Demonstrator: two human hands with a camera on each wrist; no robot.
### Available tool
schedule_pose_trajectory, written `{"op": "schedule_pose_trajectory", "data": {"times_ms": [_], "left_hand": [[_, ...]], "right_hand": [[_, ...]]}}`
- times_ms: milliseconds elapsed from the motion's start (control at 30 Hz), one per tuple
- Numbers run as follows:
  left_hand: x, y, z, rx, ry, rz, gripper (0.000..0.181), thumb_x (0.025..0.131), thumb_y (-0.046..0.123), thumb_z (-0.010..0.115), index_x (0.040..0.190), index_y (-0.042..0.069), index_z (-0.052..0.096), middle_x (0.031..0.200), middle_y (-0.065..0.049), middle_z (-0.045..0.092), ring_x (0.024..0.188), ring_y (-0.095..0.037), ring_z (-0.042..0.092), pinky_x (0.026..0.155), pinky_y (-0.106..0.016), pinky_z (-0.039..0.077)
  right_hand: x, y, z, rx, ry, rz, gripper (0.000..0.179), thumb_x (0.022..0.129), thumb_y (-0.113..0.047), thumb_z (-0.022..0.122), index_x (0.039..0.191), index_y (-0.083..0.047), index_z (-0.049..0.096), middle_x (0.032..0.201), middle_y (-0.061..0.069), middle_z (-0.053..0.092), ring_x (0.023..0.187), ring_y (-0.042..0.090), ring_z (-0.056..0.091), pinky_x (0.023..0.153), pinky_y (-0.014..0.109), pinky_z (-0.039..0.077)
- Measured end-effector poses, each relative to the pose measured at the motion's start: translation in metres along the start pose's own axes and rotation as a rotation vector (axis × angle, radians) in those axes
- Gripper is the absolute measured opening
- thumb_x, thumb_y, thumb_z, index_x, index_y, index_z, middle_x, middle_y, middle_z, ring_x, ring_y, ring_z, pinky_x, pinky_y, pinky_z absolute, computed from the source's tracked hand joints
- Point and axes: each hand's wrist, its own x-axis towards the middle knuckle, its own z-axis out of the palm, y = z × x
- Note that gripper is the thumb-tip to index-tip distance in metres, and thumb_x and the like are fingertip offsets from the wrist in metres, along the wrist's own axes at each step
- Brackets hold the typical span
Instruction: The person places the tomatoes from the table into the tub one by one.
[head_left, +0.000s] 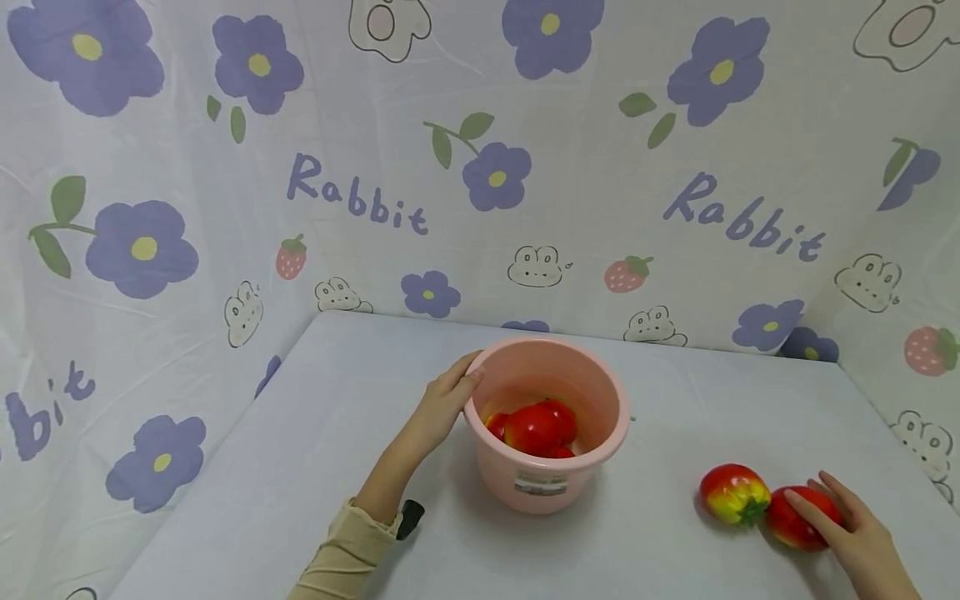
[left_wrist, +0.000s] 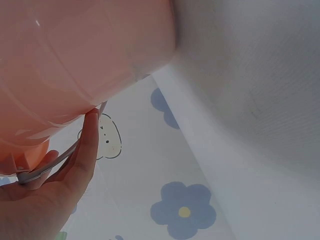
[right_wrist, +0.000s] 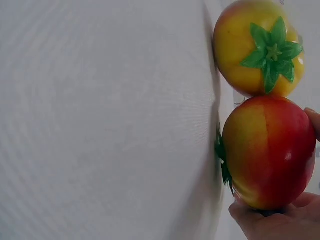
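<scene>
A pink plastic bucket point(head_left: 536, 483) stands upright on the table with several shiny red tomatoes point(head_left: 534, 429) inside. My left hand point(head_left: 442, 402) holds its left rim, the thumb over the edge; in the left wrist view the fingers lie against the outer wall by a thin grey handle point(left_wrist: 65, 155). At the right, my right hand point(head_left: 862, 525) grips a red and yellow tomato point(right_wrist: 270, 152), with fingers and thumb on opposite sides. Its green leaves face the table in the right wrist view. Another tomato point(head_left: 731, 493), with a green leafy top, lies right beside it.
The white table point(head_left: 660, 550) reaches back to a hanging cloth point(head_left: 585, 125) printed with purple flowers and rabbits, which also closes off both sides. A small dark object point(head_left: 409, 518) sits by the left sleeve cuff. A printed label point(head_left: 542, 483) is on the bucket's front.
</scene>
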Motion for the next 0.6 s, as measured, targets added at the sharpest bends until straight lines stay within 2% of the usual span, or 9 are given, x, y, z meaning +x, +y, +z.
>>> {"op": "schedule_pose_trajectory", "data": {"times_ms": [300,500,600], "left_hand": [[0.001,-0.001,0.000,-0.007,-0.007,-0.011,0.052,0.100,0.049,0.040,0.148,0.028,0.041,0.150,0.000,0.048,0.135,-0.029,0.050,0.101,-0.053,0.049],[0.000,0.000,0.000,-0.012,-0.010,-0.015,0.052,0.100,0.049,0.040,0.148,0.029,0.041,0.151,0.000,0.048,0.135,-0.029,0.050,0.101,-0.054,0.049],[-0.001,0.000,0.000,-0.010,-0.010,-0.018,0.052,0.100,0.049,0.039,0.148,0.029,0.040,0.151,0.000,0.047,0.135,-0.029,0.050,0.101,-0.054,0.049]], "right_hand": [[-0.004,-0.010,-0.010,0.024,0.058,-0.046,0.092,0.096,-0.058,0.041,0.155,-0.010,-0.011,0.158,0.032,0.007,0.136,0.053,0.016,0.102,0.068,0.037],[-0.008,-0.020,-0.014,0.109,0.074,-0.076,0.093,0.096,-0.056,0.045,0.155,-0.013,-0.012,0.161,0.025,0.002,0.139,0.052,0.016,0.105,0.068,0.033],[-0.013,-0.028,-0.014,0.118,0.100,-0.107,0.091,0.097,-0.053,0.046,0.155,-0.013,-0.011,0.162,0.023,0.002,0.139,0.051,0.017,0.105,0.067,0.034]]}}
